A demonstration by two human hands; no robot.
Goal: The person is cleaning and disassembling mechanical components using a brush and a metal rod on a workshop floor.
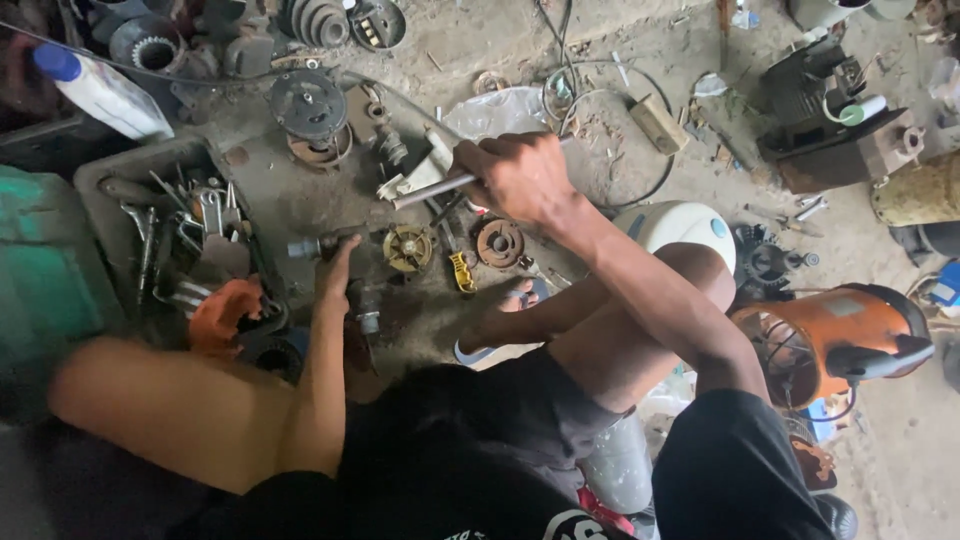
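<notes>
My right hand [520,175] is shut around a thin grey metal rod [425,191] that points left, raised over the dirty floor. My left hand [335,270] reaches down to a short dark metal cylinder piece [310,246] lying on the floor and touches its right end. Between the hands lie a brass-coloured round part [408,247], a rusty round disc [499,242] and a yellow-handled tool [462,271]. A white bracket-like part [415,178] sits just under the rod's tip. My bare knees and a sandalled foot [510,298] frame the spot.
A dark tray [110,170] at the left holds several wrenches. Pulleys and gears [308,105] lie at the top left, a white bottle with a blue cap [95,90] beside them. An orange motor housing [840,335] and a white round casing [680,222] stand at the right, with wires [580,90] above.
</notes>
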